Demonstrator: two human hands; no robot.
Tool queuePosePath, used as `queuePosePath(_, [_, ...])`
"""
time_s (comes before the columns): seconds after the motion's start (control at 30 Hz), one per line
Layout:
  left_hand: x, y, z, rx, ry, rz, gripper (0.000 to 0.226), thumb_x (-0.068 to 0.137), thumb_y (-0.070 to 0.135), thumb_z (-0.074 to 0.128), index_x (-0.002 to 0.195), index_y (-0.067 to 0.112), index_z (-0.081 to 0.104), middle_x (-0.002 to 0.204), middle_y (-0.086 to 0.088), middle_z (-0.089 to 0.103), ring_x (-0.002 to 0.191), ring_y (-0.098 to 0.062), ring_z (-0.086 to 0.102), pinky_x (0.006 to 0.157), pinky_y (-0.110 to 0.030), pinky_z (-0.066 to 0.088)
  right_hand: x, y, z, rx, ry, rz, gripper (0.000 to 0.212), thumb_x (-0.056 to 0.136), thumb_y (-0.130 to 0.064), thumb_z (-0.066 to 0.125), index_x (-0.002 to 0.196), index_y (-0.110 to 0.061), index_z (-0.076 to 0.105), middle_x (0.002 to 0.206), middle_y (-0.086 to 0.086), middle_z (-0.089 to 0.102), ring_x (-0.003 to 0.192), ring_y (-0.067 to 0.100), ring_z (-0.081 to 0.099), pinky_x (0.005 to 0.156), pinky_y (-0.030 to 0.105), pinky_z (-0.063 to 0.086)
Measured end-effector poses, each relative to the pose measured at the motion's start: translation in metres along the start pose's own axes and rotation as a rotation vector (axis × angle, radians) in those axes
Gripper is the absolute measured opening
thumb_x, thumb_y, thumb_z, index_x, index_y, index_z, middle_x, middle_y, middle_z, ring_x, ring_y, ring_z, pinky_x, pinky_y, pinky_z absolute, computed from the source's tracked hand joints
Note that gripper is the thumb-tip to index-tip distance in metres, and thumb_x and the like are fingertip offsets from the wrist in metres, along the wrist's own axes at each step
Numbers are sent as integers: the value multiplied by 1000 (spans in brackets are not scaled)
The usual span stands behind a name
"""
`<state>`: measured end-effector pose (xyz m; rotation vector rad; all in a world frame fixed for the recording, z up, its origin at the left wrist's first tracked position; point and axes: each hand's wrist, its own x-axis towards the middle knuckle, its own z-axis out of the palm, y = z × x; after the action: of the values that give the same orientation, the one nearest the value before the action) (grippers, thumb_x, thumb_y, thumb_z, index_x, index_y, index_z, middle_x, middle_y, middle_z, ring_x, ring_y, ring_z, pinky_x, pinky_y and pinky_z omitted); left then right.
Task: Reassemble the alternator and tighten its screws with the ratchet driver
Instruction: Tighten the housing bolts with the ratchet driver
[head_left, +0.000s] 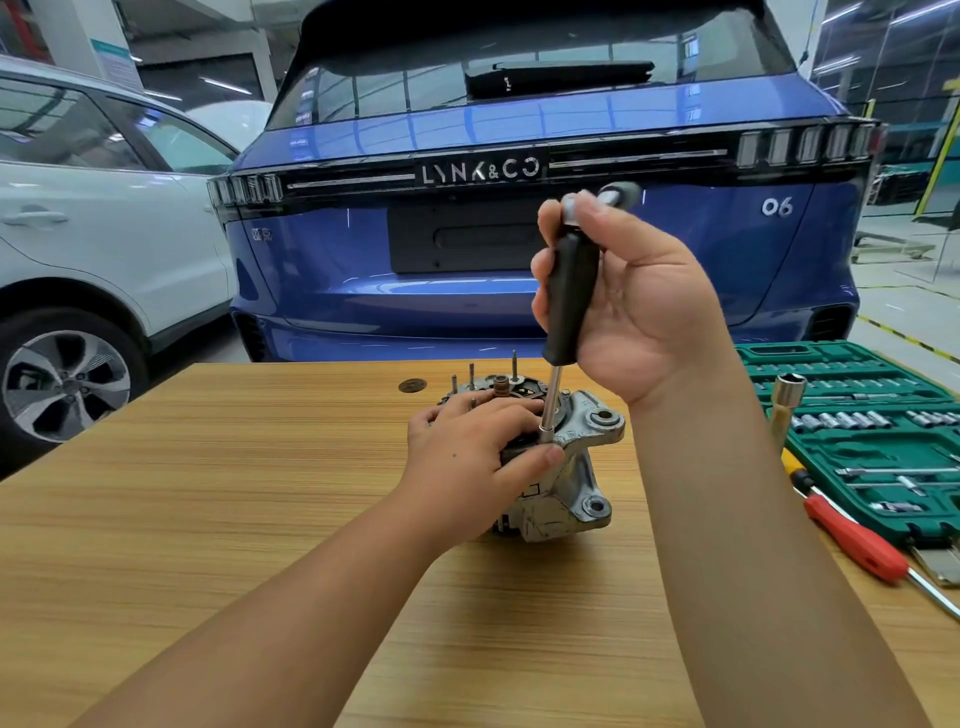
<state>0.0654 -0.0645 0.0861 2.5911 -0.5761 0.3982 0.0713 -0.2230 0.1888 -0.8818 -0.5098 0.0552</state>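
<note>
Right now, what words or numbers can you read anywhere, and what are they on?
"LYNK&CO": silver letters on the black strip across the back of the blue car.
"06": silver number on the blue car's right side.
Small badge on the blue car's left side: too blurred to read.
Wall sign behind the white car: too small to read.
Alternator, driver, green tool case: no readable text.

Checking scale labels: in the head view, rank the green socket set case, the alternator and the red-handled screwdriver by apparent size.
1. green socket set case, cut by the frame edge
2. alternator, partly hidden by the left hand
3. red-handled screwdriver
</note>
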Motion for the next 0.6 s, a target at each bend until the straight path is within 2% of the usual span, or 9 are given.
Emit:
queuePosePath(0.03, [0, 0, 0, -4, 2, 2, 10, 95, 63, 46, 88, 58, 52, 134, 43, 43, 140, -5, 25, 104, -36, 9, 0, 3, 2, -22, -17, -26, 7, 79, -20, 69, 82, -25, 73, 93, -4, 73, 75, 12, 64, 71, 27, 44])
queuePosePath(0.1, [0, 1, 0, -5, 16, 5, 16, 95, 63, 47, 80, 58, 47, 131, 43, 46, 139, -6, 27, 105, -35, 10, 1, 12, 3, -119, -37, -126, 24, 87, -5, 68, 100, -24, 61, 99, 2, 74, 77, 15, 67, 68, 28, 50])
queuePosePath(0.2, [0, 0, 1, 4, 25, 2, 15, 96, 63, 46, 90, 51, 54, 135, 37, 49, 139, -7, 29, 106, -38, 11, 0, 22, 7, -403, -51, -341, 35, 96, -1, 60, 116, -29, 57, 102, 3, 73, 79, 18, 66, 69, 33, 55])
queuePosePath(0.27, [-1, 0, 2, -2, 21, 3, 13, 96, 62, 46, 93, 52, 54, 137, 37, 49, 140, -8, 28, 106, -37, 10, 1, 25, 5, -538, -64, -444, 36, 97, -1, 57, 118, -30, 56, 96, 3, 68, 76, 20, 62, 66, 36, 56])
queuePosePath(0.37, [-1, 2, 1, -3, 25, 2, 9, 95, 62, 47, 93, 54, 52, 138, 37, 48, 141, -8, 28, 106, -37, 10, 4, 25, 0, -532, -87, -495, 29, 95, -2, 54, 114, -23, 56, 90, 5, 58, 72, 22, 53, 60, 38, 50])
queuePosePath(0.47, [-1, 1, 1, -4, 31, 7, 10, 95, 62, 47, 93, 55, 52, 137, 39, 48, 139, -5, 28, 102, -34, 10, 3, 23, 0, -326, -206, -419, 28, 92, -14, 41, 115, -14, 56, 91, 9, 56, 71, 24, 49, 60, 35, 40])
queuePosePath(0.6, [-1, 2, 0, -2, 28, 5, 8, 95, 62, 47, 93, 56, 52, 136, 40, 47, 139, -5, 27, 97, -30, 8, 6, 21, -3, -141, -239, -343, 58, 100, -49, 18, 112, -10, 60, 89, 13, 52, 71, 25, 44, 61, 35, 34])
